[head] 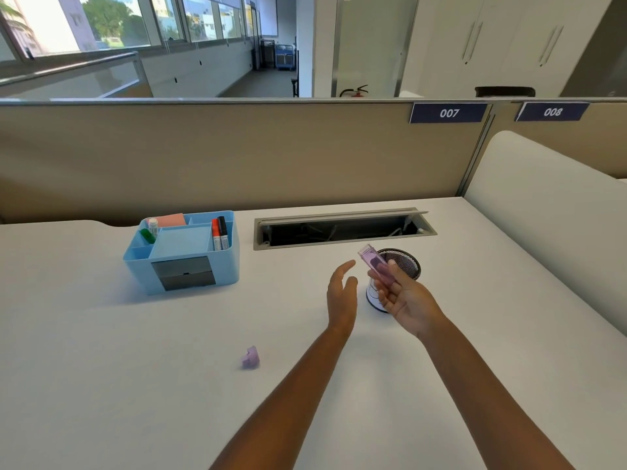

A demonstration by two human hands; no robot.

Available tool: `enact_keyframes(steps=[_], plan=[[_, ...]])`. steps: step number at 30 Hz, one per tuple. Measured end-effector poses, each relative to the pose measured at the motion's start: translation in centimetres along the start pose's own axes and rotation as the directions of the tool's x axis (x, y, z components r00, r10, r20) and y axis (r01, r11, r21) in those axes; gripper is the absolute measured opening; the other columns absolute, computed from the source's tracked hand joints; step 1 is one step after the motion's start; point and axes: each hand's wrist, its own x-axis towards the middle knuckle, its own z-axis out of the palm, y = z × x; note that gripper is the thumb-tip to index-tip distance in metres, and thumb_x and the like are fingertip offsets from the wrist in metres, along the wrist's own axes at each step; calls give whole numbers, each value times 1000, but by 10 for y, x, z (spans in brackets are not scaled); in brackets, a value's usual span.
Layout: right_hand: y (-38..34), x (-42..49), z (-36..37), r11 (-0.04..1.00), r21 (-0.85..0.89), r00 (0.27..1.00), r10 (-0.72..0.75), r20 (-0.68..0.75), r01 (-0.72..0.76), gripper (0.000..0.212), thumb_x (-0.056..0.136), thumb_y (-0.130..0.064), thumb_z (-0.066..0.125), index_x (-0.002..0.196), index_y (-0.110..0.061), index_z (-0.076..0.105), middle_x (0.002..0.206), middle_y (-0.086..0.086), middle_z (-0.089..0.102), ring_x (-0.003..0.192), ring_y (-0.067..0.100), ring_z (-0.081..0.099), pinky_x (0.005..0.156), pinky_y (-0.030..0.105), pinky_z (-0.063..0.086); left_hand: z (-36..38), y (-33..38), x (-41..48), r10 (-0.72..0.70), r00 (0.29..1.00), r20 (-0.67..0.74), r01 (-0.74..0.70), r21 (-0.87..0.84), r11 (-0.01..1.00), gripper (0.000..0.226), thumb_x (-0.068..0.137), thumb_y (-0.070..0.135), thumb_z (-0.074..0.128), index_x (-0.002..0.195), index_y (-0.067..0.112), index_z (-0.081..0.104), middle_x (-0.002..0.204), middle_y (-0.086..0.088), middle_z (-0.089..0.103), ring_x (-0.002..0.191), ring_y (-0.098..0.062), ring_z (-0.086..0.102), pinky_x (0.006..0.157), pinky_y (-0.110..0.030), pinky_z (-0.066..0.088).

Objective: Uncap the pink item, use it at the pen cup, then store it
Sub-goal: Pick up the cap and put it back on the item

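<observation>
My right hand [405,301] holds a translucent pink item [376,268] by its lower end, tilted up and to the left, just in front of the black mesh pen cup [407,262]. My hand hides part of the cup's front. The pink cap [251,357] lies by itself on the white desk, well to the left and nearer to me. My left hand [342,296] hovers open beside the item, fingers spread, touching nothing.
A light blue desk organiser [183,256] with markers, sticky notes and a small drawer stands at the back left. An open cable hatch [342,228] is set into the desk behind the cup. A beige partition runs along the back, a white divider on the right.
</observation>
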Motion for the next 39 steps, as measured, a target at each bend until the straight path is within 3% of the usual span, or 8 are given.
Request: enact_keyframes(steps=[6, 11, 17, 20, 23, 30, 35, 39], plan=[[35, -2, 24, 991, 28, 992, 127, 0, -127, 19, 85, -30, 59, 86, -12, 64, 56, 0, 74, 52, 9, 63, 47, 14, 54, -32, -2, -11, -6, 999, 40, 9, -76, 997, 18, 95, 19, 43, 90, 26, 59, 104, 7, 56, 83, 2, 53, 70, -3, 39], [61, -5, 44, 987, 4, 985, 158, 66, -159, 20, 88, -30, 55, 85, -12, 63, 57, 2, 74, 58, 11, 66, 48, 16, 56, -68, -8, -20, -29, 1000, -2, 29, -67, 997, 23, 92, 19, 50, 107, 8, 62, 110, -13, 66, 91, -13, 58, 77, -14, 45], [99, -16, 68, 961, -257, 986, 130, 101, -100, 24, 96, -25, 41, 99, -7, 56, 91, 12, 64, 76, 20, 61, 64, 24, 54, -109, -11, -22, -76, 988, -132, 73, -28, 997, 29, 92, 20, 51, 115, 2, 55, 123, -15, 60, 105, -24, 57, 86, -26, 45], [124, -23, 75, 824, -566, 993, 28, 116, 43, 24, 92, -9, 47, 112, 3, 54, 100, 17, 60, 77, 24, 58, 68, 26, 50, -134, -16, -21, -37, 976, -216, 52, 65, 996, 29, 92, 18, 51, 115, 1, 54, 125, -16, 59, 111, -29, 55, 84, -25, 44], [142, -27, 85, 523, -810, 959, -51, 280, 264, 33, 86, -4, 56, 119, -3, 52, 120, 17, 58, 99, 30, 59, 83, 31, 48, -157, -22, -24, 40, 959, -281, 8, 169, 986, 27, 91, 12, 53, 114, -2, 53, 120, -18, 61, 109, -33, 56, 88, -28, 43], [169, -24, 96, 302, -840, 882, -7, 471, 451, 41, 77, -7, 66, 116, -7, 55, 126, 13, 56, 111, 27, 54, 94, 31, 42, -189, -36, -35, 90, 955, -282, 3, 312, 950, 28, 89, 14, 56, 114, 1, 53, 121, -16, 61, 109, -30, 57, 93, -28, 42], [175, -25, 94, 384, -819, 900, -81, 429, 425, 17, 79, -6, 64, 96, -3, 63, 101, 14, 68, 95, 29, 60, 78, 27, 43, -199, -41, -40, 109, 965, -238, -16, 364, 931, 28, 87, 14, 58, 113, 3, 55, 119, -15, 63, 108, -28, 58, 89, -24, 40], [161, -30, 94, 565, -725, 919, -241, 313, 395, 14, 80, -14, 68, 91, -11, 61, 92, 7, 64, 80, 17, 60, 70, 18, 48, -204, -44, -45, 150, 969, -195, -61, 397, 916, 30, 86, 15, 60, 115, 6, 55, 117, -15, 63, 101, -19, 56, 87, -24, 41]])
